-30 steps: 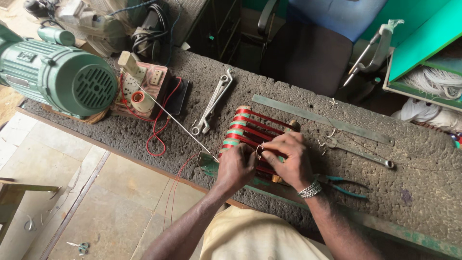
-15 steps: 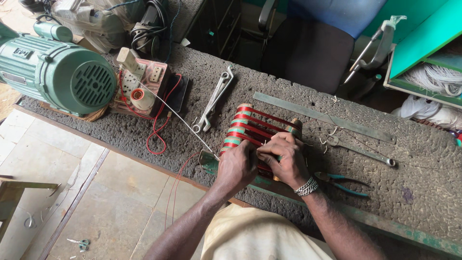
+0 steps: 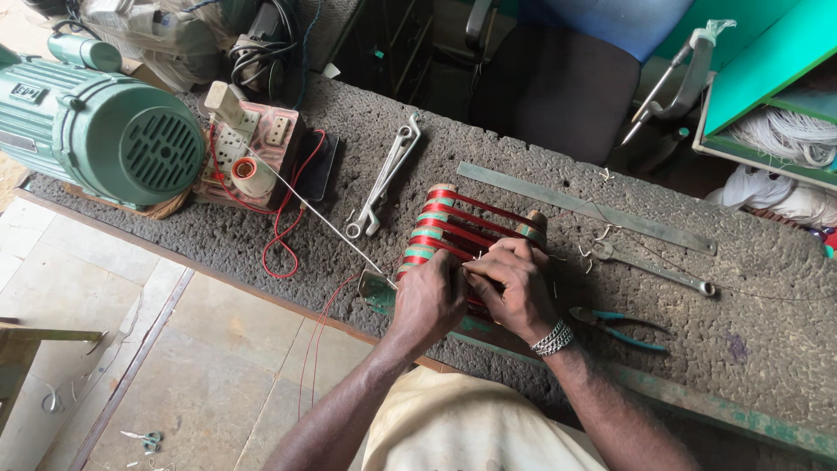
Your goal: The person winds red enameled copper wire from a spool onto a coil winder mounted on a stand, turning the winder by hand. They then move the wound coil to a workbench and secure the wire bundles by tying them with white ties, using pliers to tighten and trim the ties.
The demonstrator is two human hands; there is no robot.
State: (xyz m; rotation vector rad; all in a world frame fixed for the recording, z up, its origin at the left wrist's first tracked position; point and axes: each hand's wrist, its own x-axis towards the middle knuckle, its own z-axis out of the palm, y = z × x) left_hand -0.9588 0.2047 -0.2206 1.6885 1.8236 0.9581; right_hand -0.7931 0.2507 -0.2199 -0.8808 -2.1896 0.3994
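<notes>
A bundle of red wire coils with green bands point(image 3: 453, 228) lies on the rough workbench point(image 3: 767, 349) near its front edge. My left hand point(image 3: 427, 298) rests on the bundle's near left end, fingers curled around the coils. My right hand point(image 3: 516, 288), with a metal bracelet at the wrist, presses on the near right part and pinches something small that I cannot make out. The two hands touch each other over the coils. A thin metal rod point(image 3: 324, 220) runs from the left hand up toward the socket board.
A green electric motor point(image 3: 100, 131) stands at the bench's left end beside a socket board with red wire point(image 3: 261, 157). Spanners point(image 3: 384, 179), a long metal strip point(image 3: 584, 205), another wrench point(image 3: 654, 270) and teal-handled pliers point(image 3: 621, 330) lie around the coils. A green shelf point(image 3: 767, 78) is at the right.
Both hands stay on the coil bundle with only slight finger movement. The view has shifted a little.
</notes>
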